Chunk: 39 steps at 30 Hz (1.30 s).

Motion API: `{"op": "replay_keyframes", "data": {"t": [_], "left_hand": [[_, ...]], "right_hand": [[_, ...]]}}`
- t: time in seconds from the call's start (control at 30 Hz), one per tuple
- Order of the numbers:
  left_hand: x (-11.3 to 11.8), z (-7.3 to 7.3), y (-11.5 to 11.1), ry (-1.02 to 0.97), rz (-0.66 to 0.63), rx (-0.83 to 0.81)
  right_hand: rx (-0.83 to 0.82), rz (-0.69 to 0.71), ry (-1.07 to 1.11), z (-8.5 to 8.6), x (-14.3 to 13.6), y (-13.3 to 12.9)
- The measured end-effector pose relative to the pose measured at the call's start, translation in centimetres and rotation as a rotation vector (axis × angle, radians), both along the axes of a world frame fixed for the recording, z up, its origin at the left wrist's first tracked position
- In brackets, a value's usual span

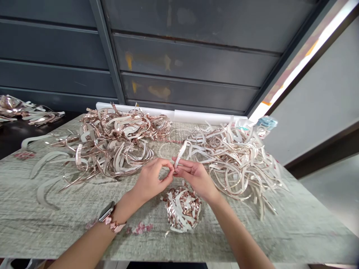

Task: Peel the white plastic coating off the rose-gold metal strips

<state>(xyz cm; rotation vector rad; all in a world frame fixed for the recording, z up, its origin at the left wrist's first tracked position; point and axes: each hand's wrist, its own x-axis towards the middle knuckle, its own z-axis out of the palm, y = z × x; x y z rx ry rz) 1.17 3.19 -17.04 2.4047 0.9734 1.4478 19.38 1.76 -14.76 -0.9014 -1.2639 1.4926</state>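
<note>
My left hand (155, 178) and my right hand (196, 177) meet above the middle of the table. Between them is a curled strip (181, 154), white with a shiny rose-gold edge. My right fingers hold its lower end, and the rest arches upward. The thumb and index finger of my left hand pinch close to that same end; whether they grip the strip itself is hard to make out. Just below my hands lies a round bundle (183, 210) of crinkled rose-gold and white strips.
A large heap of rose-gold and white strips (120, 130) spreads to the left, another heap (238, 157) to the right. Long white rolls (202, 116) lie along the table's back edge by a dark panelled wall. A blue plastic-wrapped item (266, 123) sits at the back right corner.
</note>
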Motion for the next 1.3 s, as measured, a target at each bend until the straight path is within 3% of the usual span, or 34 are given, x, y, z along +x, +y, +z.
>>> {"op": "replay_keyframes", "data": {"t": [0.2,0.4,0.53,0.7,0.83,0.9,1.0,1.2,1.3], "left_hand": [[0.4,0.1,-0.2,-0.167,-0.046,-0.290],[0.8,-0.2,-0.1,-0.322,-0.118,-0.470],[0.7,0.0,0.2,-0.403,-0.130,-0.476],[-1.4,1.5,1.5,-0.674,0.051,-0.342],[-2.0,2.2,1.4,-0.457,0.008,-0.366],[-1.6,1.9,0.9,-0.254,-0.077,-0.404],[-0.7,1.2,0.4,-0.113,-0.107,-0.371],[-0.1,0.4,0.4,-0.045,-0.051,-0.160],[0.2,0.3,0.1,-0.116,-0.021,-0.231]], "right_hand": [[0.073,-0.015,-0.107,-0.6,0.2,0.0],[0.096,-0.009,-0.156,-0.3,0.3,-0.2],[0.079,-0.031,-0.164,-0.8,0.3,-0.1],[0.027,-0.056,-0.142,-1.2,0.2,0.1],[-0.004,-0.055,-0.104,-1.0,0.5,0.4],[-0.007,-0.056,-0.093,-1.1,0.6,0.5],[-0.004,-0.052,-0.080,-1.4,0.6,0.7],[0.005,-0.019,-0.073,-1.5,0.2,0.6],[0.021,-0.009,-0.090,-1.3,0.1,0.4]]}}
